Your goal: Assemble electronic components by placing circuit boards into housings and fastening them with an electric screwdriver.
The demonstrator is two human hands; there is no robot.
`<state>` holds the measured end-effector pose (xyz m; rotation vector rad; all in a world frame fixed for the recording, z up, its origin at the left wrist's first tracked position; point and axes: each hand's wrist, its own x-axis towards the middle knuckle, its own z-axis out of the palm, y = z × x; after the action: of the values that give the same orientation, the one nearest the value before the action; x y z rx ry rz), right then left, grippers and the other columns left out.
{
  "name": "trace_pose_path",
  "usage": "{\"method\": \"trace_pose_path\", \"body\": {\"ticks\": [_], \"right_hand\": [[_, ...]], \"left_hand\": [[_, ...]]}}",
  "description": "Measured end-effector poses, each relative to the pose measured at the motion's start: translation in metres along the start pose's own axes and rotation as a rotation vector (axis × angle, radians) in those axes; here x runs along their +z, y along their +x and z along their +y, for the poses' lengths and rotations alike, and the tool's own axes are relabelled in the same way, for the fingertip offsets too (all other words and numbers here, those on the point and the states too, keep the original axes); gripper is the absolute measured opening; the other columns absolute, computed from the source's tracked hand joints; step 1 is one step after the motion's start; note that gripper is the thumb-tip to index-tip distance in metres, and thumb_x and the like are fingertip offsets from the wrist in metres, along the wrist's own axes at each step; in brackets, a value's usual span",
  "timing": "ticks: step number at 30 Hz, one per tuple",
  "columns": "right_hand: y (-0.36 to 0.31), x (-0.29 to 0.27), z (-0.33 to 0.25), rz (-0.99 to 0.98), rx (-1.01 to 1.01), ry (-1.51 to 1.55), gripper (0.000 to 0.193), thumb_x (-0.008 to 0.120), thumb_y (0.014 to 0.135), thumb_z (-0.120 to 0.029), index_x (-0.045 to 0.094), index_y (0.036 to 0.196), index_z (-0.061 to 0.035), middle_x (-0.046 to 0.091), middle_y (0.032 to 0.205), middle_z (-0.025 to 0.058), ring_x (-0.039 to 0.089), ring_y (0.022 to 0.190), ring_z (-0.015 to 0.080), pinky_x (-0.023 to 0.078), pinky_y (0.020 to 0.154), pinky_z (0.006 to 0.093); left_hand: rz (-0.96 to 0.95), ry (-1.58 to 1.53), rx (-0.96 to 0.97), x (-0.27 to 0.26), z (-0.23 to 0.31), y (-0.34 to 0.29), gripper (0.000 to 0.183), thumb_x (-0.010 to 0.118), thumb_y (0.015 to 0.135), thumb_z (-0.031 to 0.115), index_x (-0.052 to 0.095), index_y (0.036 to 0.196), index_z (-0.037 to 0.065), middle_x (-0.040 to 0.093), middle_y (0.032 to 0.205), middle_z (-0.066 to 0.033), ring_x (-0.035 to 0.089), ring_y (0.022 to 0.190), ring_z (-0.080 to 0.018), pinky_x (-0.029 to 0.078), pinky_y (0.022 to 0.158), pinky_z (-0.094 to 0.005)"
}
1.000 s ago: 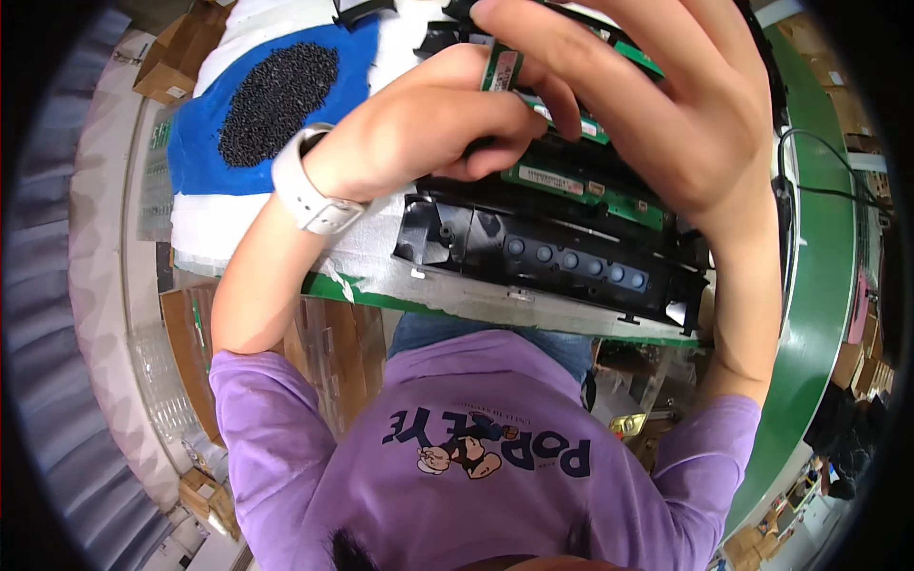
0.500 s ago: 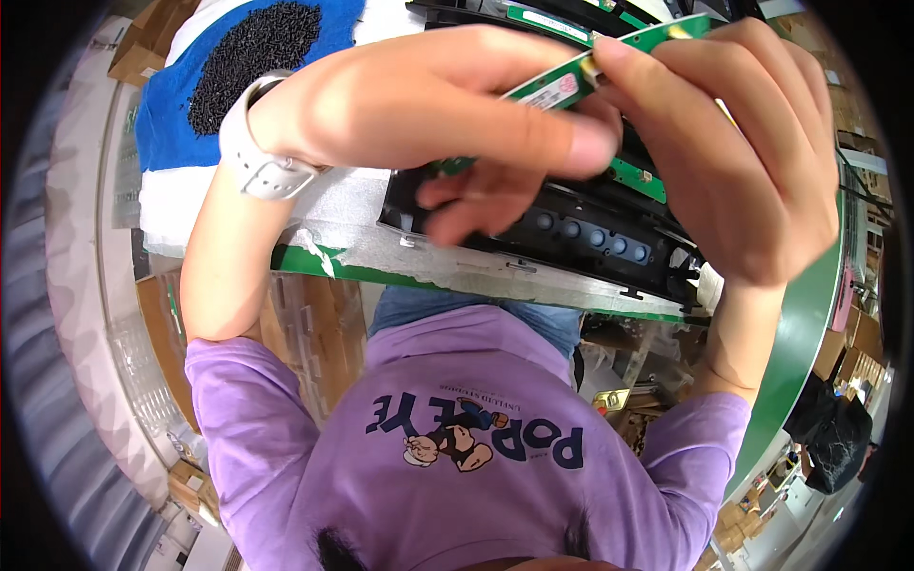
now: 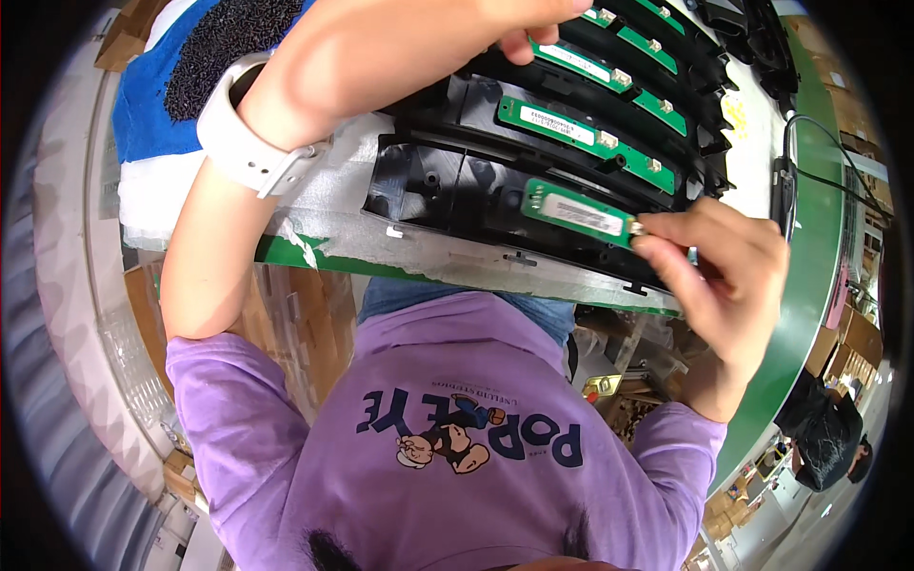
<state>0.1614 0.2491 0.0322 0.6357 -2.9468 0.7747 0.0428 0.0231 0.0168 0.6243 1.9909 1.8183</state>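
My right hand [image 3: 724, 271] pinches the right end of a green circuit board [image 3: 579, 215] with a white label, thumb and forefinger at its small connector. The board lies over the nearest long black plastic housing [image 3: 405, 181], at a slight slant; whether it is fully seated I cannot tell. My left hand [image 3: 409, 43] reaches across to the far side, above the other housings. Its thumb and a bent finger show, but the upper edge of the picture cuts off the rest, so anything it holds is hidden.
Behind the nearest housing lie several black housings with labelled green boards [image 3: 581, 133]. A heap of small black parts [image 3: 224, 57] rests on a blue cloth [image 3: 143, 124] at the far left. Black cables [image 3: 828, 143] run at the right, beside the green table edge [image 3: 804, 285].
Both hands were together, raised with green circuit board between them. Now my right hand is lower, with a board at the nearest housing, and my left hand has moved away to the far side.
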Motion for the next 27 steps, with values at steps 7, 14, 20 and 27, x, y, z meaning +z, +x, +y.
{"method": "trace_pose_path", "body": {"ticks": [7, 14, 20, 27], "right_hand": [[0.002, 0.026, 0.006, -0.044, -0.097, 0.007, 0.01, 0.072, 0.071, -0.007, 0.065, 0.077, -0.0034, 0.056, 0.063, 0.0061, 0.057, 0.051, 0.0235, 0.044, 0.045, 0.033], [0.003, 0.026, 0.006, -0.025, -0.107, 0.039, 0.012, 0.073, 0.068, 0.0, 0.067, 0.079, -0.0007, 0.054, 0.059, 0.0064, 0.053, 0.046, 0.0188, 0.038, 0.042, 0.0286], [0.004, 0.024, 0.002, -0.035, -0.1, 0.031, 0.012, 0.072, 0.068, 0.0, 0.066, 0.078, -0.001, 0.053, 0.059, 0.0067, 0.053, 0.047, 0.021, 0.038, 0.043, 0.0309], [0.003, 0.024, -0.004, -0.047, -0.119, -0.09, 0.013, 0.072, 0.067, 0.0, 0.065, 0.077, -0.0016, 0.051, 0.059, 0.0072, 0.052, 0.048, 0.0242, 0.038, 0.044, 0.0326]], "left_hand": [[0.038, -0.113, -0.05, -0.003, -0.003, 0.0, 0.026, 0.058, 0.091, 0.014, 0.053, 0.109, -0.004, 0.062, 0.081, -0.0063, 0.056, 0.07, -0.0096, 0.045, 0.065, -0.02], [0.036, -0.062, -0.072, -0.004, -0.002, 0.001, 0.023, 0.057, 0.091, 0.013, 0.055, 0.107, -0.004, 0.062, 0.081, -0.0061, 0.056, 0.071, -0.0096, 0.046, 0.065, -0.0205], [0.007, -0.058, -0.06, -0.006, -0.001, 0.001, 0.021, 0.057, 0.091, 0.012, 0.057, 0.103, -0.004, 0.061, 0.081, -0.0057, 0.056, 0.071, -0.0097, 0.047, 0.067, -0.0213], [0.031, -0.021, -0.035, -0.006, 0.003, -0.002, 0.019, 0.057, 0.092, 0.014, 0.06, 0.1, -0.003, 0.062, 0.081, -0.004, 0.055, 0.071, -0.0082, 0.045, 0.066, -0.0196]]}}
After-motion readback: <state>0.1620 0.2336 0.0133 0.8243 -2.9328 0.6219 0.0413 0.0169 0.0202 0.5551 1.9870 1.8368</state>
